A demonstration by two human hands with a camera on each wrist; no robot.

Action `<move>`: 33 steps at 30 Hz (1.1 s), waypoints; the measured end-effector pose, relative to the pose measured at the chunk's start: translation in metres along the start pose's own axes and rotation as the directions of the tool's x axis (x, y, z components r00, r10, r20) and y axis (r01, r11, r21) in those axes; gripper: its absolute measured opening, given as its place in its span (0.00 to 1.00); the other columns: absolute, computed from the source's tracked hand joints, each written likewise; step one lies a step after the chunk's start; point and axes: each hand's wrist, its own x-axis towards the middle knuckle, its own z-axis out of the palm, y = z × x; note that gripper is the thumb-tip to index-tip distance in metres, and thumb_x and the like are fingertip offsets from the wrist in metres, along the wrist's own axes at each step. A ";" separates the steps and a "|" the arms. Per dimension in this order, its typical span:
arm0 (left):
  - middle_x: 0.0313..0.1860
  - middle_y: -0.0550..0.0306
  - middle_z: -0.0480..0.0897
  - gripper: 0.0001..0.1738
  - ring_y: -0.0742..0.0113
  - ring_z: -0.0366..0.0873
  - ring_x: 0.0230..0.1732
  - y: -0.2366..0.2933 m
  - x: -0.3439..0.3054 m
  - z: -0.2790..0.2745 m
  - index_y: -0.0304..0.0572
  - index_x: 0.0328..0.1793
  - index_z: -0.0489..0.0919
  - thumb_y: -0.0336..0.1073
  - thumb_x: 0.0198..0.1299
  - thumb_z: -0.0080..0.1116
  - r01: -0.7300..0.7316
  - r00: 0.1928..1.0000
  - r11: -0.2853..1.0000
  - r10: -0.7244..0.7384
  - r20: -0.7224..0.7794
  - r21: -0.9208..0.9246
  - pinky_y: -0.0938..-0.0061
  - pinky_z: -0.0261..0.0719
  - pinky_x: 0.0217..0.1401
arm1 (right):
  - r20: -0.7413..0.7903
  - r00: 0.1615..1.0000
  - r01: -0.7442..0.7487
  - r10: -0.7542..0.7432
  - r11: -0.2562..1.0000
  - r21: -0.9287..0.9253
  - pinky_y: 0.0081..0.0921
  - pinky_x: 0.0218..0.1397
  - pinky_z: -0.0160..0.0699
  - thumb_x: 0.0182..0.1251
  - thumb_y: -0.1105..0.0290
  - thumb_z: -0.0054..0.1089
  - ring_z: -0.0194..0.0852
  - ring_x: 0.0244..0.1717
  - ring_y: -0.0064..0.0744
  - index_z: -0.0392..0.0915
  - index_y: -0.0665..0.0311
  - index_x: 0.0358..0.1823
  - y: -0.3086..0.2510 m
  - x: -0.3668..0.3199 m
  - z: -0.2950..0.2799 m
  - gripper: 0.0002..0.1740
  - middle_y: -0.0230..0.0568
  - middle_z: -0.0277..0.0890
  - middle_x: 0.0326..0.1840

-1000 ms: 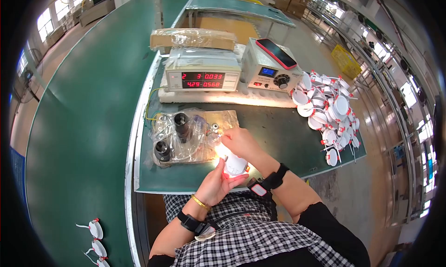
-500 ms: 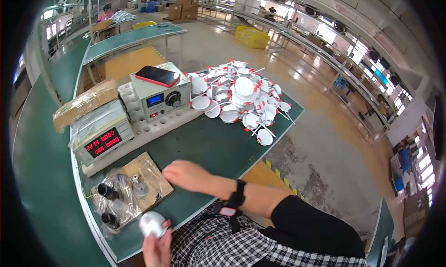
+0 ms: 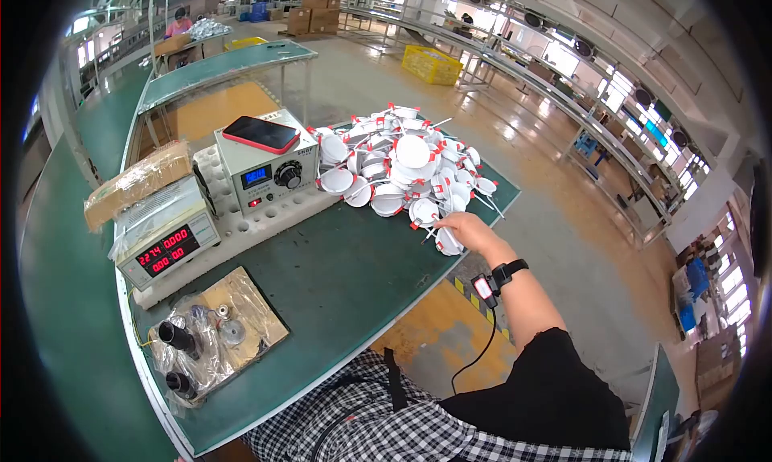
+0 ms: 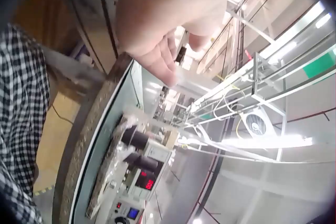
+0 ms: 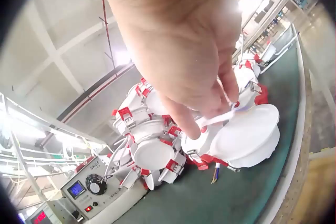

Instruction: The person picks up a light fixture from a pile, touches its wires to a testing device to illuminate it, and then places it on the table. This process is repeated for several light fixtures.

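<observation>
My right hand (image 3: 460,227) reaches to the near edge of a pile of white round lamps with red spring clips (image 3: 394,168) at the table's far right. In the right wrist view its thumb and fingers (image 5: 220,113) pinch the white lead of one lamp (image 5: 247,137), which lies on the green mat at the edge of the pile. My left hand (image 4: 163,50) is out of the head view. The left wrist view shows it below the table's edge, fingers loosely extended, with nothing seen in them.
A meter with red digits (image 3: 165,249) and a knobbed power box (image 3: 261,176) with a red phone (image 3: 260,133) on top stand at the back of the green table (image 3: 338,277). A plastic-wrapped board with lamp sockets (image 3: 211,333) lies front left.
The lit lamp has left the socket board and gone off left with my left hand, now out of the head view. My right hand has moved from the board to the pile.
</observation>
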 end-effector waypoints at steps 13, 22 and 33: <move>0.44 0.51 0.83 0.09 0.67 0.80 0.43 -0.178 0.074 0.165 0.33 0.47 0.81 0.26 0.64 0.53 -0.352 0.889 0.182 -0.241 0.389 0.918 0.77 0.77 0.47 | 0.325 0.923 -0.168 -0.206 0.547 0.820 0.19 0.38 0.73 0.70 0.69 0.51 0.75 0.32 0.20 0.75 0.68 0.51 -0.256 0.010 0.058 0.13 0.34 0.78 0.32; 0.53 0.52 0.80 0.19 0.63 0.78 0.53 -0.194 0.104 0.158 0.40 0.62 0.75 0.26 0.65 0.52 -0.602 0.790 -0.028 -0.170 0.589 0.798 0.73 0.77 0.54 | 0.492 0.784 -0.266 -0.379 0.511 0.818 0.13 0.25 0.66 0.74 0.66 0.46 0.66 0.21 0.13 0.76 0.68 0.51 -0.325 -0.014 0.085 0.15 0.30 0.76 0.29; 0.41 0.61 0.82 0.10 0.78 0.77 0.41 -0.189 0.107 0.148 0.38 0.49 0.83 0.26 0.62 0.58 -0.417 0.900 0.269 -0.009 0.435 0.868 0.83 0.76 0.42 | 0.482 0.805 -0.346 -0.346 0.386 0.855 0.12 0.23 0.67 0.68 0.67 0.58 0.68 0.21 0.13 0.79 0.67 0.37 -0.340 -0.017 0.099 0.10 0.31 0.77 0.28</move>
